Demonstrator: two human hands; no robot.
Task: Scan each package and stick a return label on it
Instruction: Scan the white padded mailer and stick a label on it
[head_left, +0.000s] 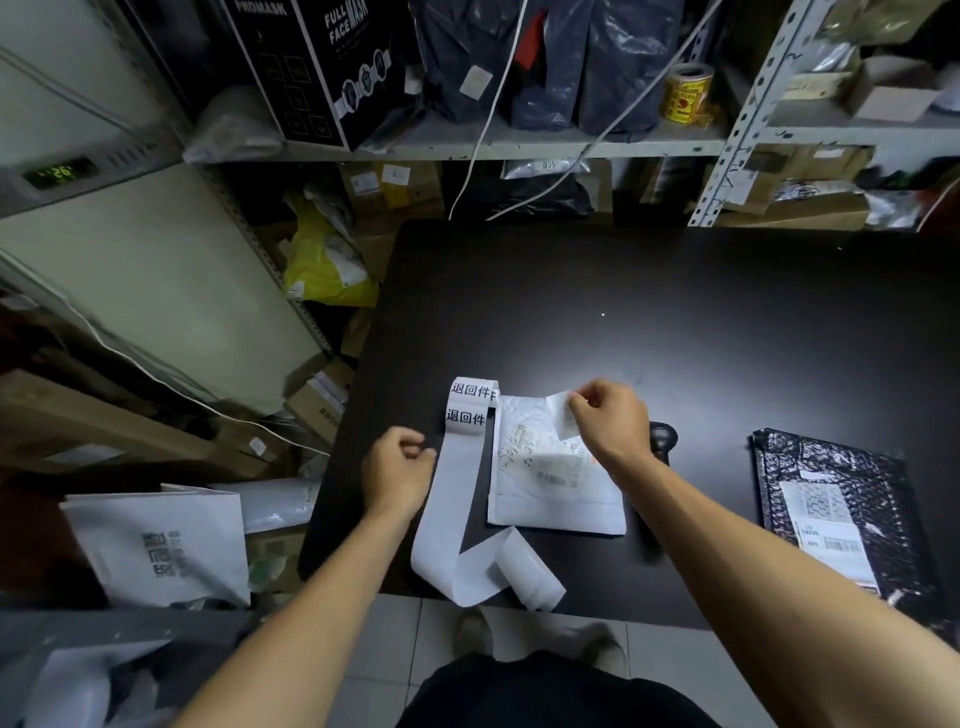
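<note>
Two packages: right hand (608, 421) pinches one label (562, 413).

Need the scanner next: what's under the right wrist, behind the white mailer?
A dark object lies on the black table, mostly covered by the right hand and white mailer; I cannot confirm it is the scanner.

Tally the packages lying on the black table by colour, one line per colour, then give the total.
White padded mailers: 1, the white mailer under the right hand, which pinches a peeled label.
Black bubble mailers: 1, the black mailer at the table's right edge.
Total: 2 packages.
</note>
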